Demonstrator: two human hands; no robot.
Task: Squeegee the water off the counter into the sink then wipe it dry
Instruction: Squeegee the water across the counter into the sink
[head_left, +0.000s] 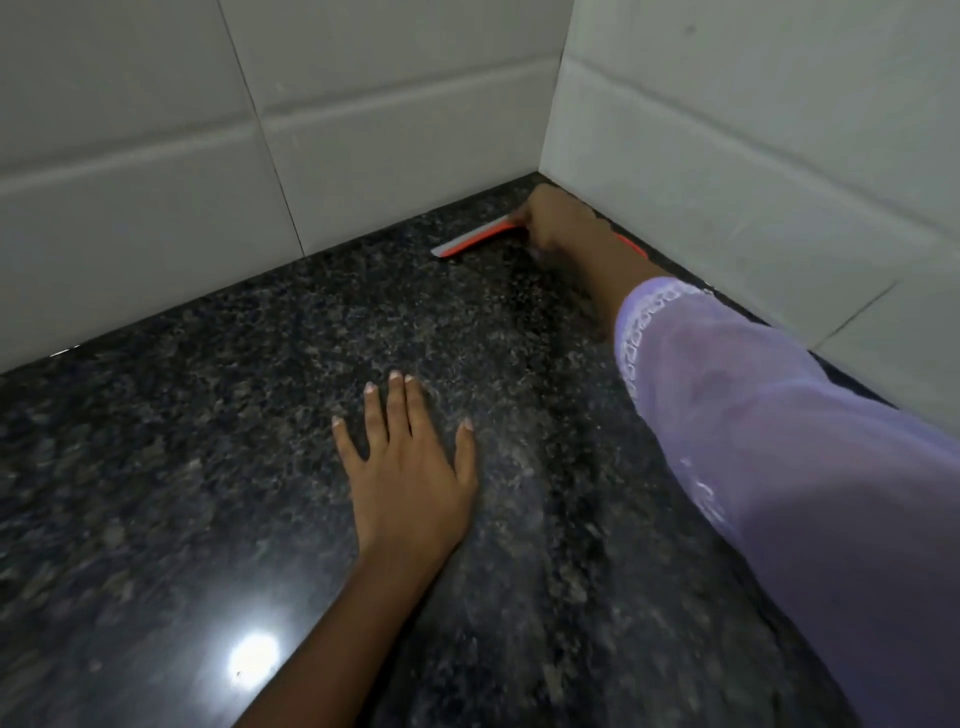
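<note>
Right hand, lilac sleeve: curled round red-and-grey squeegee, blade on counter at 1 o'clock, near the wall corner. Left hand: flat, fingers spread, centre. Counter: dark speckled granite, glossy, light glare at 7 o'clock. Walls: white tile.

Squeegee lies on counter at, seemingly, the far corner, behind both hands.
</note>
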